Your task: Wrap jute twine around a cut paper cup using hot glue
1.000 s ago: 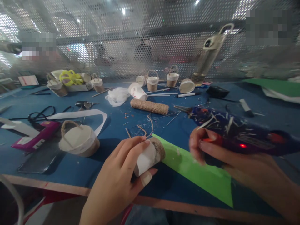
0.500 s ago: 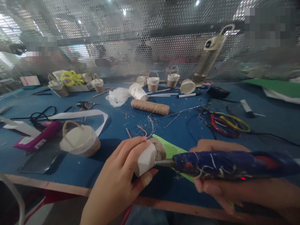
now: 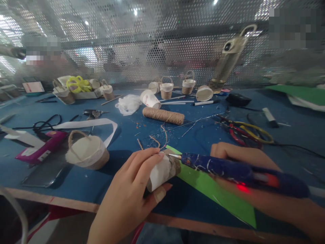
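Note:
My left hand [image 3: 137, 184] is closed round a small white paper cup [image 3: 160, 173] lying on its side, its far end wrapped in brown twine. In my right hand [image 3: 236, 162] is a blue hot glue gun [image 3: 218, 169] with a red light glowing on it. The metal nozzle lies at the upper edge of the cup, where the twine meets the white part, close to my left fingertips. Loose twine ends stick out beyond the cup. Under it and the glue gun lies a bright green paper strip [image 3: 220, 193].
A finished-looking small basket [image 3: 87, 152] stands at left beside a purple box [image 3: 42, 147]. Beyond the cup lie a twine roll [image 3: 163, 116] and crumpled white plastic [image 3: 128, 104]. Pliers [image 3: 246, 132] rest at right. Several little baskets line the back, near a transparent bottle [image 3: 225, 61].
The glue gun's nozzle has moved up from the cup's near side to its upper edge. My right hand has shifted with it, uncovering more green paper. My left hand keeps its hold.

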`<move>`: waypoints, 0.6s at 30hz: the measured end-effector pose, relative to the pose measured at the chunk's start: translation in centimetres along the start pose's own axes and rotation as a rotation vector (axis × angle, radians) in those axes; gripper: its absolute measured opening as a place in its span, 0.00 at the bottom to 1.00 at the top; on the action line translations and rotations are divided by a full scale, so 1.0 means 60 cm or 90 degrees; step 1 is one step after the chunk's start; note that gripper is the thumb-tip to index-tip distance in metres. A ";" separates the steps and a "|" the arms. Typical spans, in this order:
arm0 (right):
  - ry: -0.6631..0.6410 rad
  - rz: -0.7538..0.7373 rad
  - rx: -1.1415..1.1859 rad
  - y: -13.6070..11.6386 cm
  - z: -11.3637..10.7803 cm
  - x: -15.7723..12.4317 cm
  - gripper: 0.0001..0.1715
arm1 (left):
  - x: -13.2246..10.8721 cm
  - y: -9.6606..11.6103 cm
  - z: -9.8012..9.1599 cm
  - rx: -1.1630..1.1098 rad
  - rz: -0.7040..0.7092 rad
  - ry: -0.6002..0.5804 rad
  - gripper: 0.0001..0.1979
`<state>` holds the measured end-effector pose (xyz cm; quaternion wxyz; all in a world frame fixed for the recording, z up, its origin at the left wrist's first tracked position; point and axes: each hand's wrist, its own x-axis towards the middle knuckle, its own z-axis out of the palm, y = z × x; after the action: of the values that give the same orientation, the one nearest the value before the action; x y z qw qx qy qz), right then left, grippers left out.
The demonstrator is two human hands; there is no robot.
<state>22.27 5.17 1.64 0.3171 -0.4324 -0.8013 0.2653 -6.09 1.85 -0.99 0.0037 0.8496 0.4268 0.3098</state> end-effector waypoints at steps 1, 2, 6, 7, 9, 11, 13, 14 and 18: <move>-0.006 -0.005 -0.020 0.001 0.000 -0.001 0.13 | 0.000 0.000 0.000 0.000 0.000 -0.001 0.22; -0.009 -0.012 -0.037 0.000 -0.001 -0.001 0.13 | 0.000 0.000 0.000 0.000 0.000 0.000 0.22; -0.008 -0.034 -0.086 -0.006 -0.007 0.001 0.13 | 0.000 0.000 -0.001 0.002 -0.001 -0.004 0.22; -0.012 -0.040 -0.092 -0.008 -0.007 0.001 0.13 | 0.000 -0.001 -0.001 0.002 -0.001 -0.004 0.22; -0.013 -0.044 -0.095 -0.014 -0.006 0.001 0.13 | 0.000 -0.001 -0.001 0.002 0.001 -0.004 0.23; -0.004 -0.029 -0.088 -0.019 -0.002 0.000 0.13 | 0.000 -0.002 -0.001 0.003 0.003 -0.003 0.23; 0.012 -0.004 -0.086 -0.023 0.002 -0.002 0.13 | -0.001 -0.002 -0.001 0.006 0.002 -0.002 0.23; 0.019 0.006 -0.089 -0.023 0.003 -0.003 0.13 | -0.001 -0.001 -0.001 0.006 0.003 -0.001 0.22; -0.004 -0.005 -0.108 -0.021 0.001 -0.005 0.13 | 0.000 -0.001 0.000 0.007 0.009 0.001 0.23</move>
<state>21.67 4.29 2.39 0.2776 -0.4534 -0.8239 0.1966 -6.15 1.86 -0.99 -0.0034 0.8523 0.4227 0.3080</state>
